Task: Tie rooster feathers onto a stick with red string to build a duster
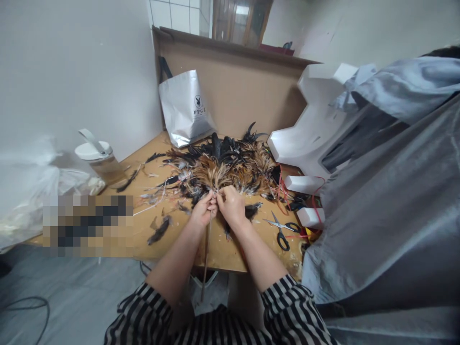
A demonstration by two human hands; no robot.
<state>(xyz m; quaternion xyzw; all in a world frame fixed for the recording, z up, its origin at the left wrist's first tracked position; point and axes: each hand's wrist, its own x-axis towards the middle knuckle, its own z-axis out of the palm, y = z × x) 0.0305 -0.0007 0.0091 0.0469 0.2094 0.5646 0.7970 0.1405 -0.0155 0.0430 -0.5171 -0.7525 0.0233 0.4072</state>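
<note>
My left hand [204, 209] is closed around a thin stick [206, 254], which runs down past the table edge toward my lap. Right beside it, my right hand [232, 203] pinches at the stick's upper end, its fingertips meeting those of the left. What sits between the right fingertips is too small to make out. Brown and tan feathers [212, 173] fan out just beyond both hands; whether they are fixed to the stick I cannot tell. Behind them spreads a heap of black and brown feathers [247, 160]. Scissors [282, 229] with black handles lie open to the right.
A silver bag [185, 108] stands against a cardboard panel [244, 86] at the back. Left are a lidded jug [102, 160] and a clear plastic bag [36, 191]. White foam [311, 124], red string [283, 191] and grey cloth [388, 206] crowd the right. Loose feathers [160, 230] dot the wooden tabletop.
</note>
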